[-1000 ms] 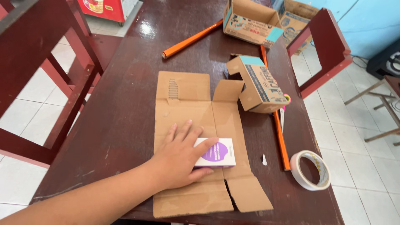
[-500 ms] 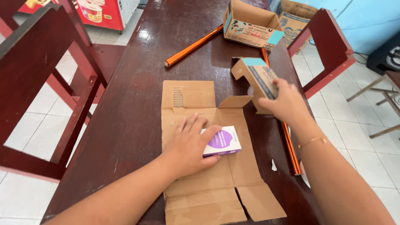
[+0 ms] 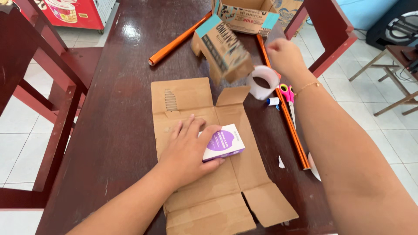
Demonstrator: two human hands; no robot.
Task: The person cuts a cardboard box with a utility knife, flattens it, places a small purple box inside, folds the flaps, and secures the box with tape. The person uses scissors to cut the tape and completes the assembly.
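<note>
Head view: left hand (image 3: pixel 187 152) grip closed on purple box (image 3: pixel 223 148); right hand (image 3: pixel 285 56) grip unclear.

The flattened brown carton (image 3: pixel 209 174) is lying in the middle of the table, and I am using it as the landmark. On its centre, 1 small white box with a purple label (image 3: pixel 224 146) is sitting under the left hand (image 3: pixel 189 150). Just behind its far edge, a brown box with a teal flap (image 3: pixel 222 45) is looking blurred. Further behind, 1 open brown box (image 3: pixel 246 17) is standing. Far to its back left, a red printed panel (image 3: pixel 69 13) is showing.
</note>
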